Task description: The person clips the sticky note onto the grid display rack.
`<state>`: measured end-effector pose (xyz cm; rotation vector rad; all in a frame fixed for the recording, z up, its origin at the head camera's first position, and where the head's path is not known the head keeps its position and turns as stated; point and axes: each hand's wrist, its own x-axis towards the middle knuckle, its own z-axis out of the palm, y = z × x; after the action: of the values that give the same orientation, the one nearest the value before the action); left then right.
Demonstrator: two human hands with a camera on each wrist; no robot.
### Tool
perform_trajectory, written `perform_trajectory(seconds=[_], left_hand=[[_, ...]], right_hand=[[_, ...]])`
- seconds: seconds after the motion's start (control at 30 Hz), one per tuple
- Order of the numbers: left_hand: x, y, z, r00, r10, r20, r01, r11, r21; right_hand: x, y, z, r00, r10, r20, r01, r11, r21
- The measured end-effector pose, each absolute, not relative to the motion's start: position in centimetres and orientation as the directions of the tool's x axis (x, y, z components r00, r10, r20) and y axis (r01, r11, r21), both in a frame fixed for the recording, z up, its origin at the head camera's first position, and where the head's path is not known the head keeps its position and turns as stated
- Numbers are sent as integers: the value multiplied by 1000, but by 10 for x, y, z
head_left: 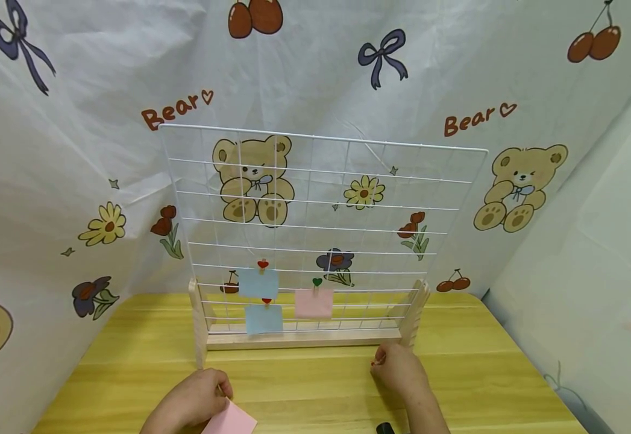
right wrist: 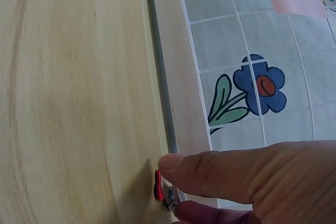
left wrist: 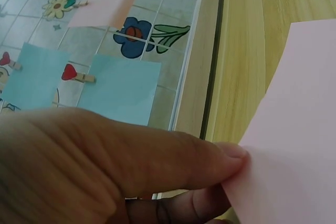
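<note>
My left hand (head_left: 193,395) pinches a pink paper note (head_left: 232,419) by its edge between thumb and fingers, low over the table in front of the rack. In the left wrist view the pink note fills the right side. Near the rack's right foot, my right hand (head_left: 400,369) pinches a small clothespin with a red piece (right wrist: 158,185), mostly covered by thumb and fingers. The white wire grid rack (head_left: 315,226) stands in a wooden base (head_left: 304,340). Two blue notes (head_left: 258,283) hang on it under red heart clothespins (head_left: 263,264); a pink note (head_left: 313,304) hangs under a green heart one (head_left: 317,282).
The wooden table (head_left: 304,380) runs up to a fabric backdrop (head_left: 315,72) printed with bears, bows and flowers. A black object (head_left: 384,428) lies at the front edge of the head view, cut off by the frame. White fabric (head_left: 597,265) hangs at the right.
</note>
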<state>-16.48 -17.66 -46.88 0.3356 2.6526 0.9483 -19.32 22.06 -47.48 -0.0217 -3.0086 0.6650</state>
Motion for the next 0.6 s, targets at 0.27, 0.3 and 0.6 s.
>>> perform_trajectory(seconds=[0.27,0.3,0.6], left_hand=[[-164,-176,-470,-930,325,-174,143,753,642],[-164,-176,-470,-929,327,-171,146,751,644],[-165,-177,-470,-927,348,-139,184,746,640]], right_hand=[[-193,222,-477,-996,17,85,-18,916,-400],[-194,222,-477,-996,18,89,-19,917,-399],[-195,225,-480,-995,5,100,-36,918,-395]])
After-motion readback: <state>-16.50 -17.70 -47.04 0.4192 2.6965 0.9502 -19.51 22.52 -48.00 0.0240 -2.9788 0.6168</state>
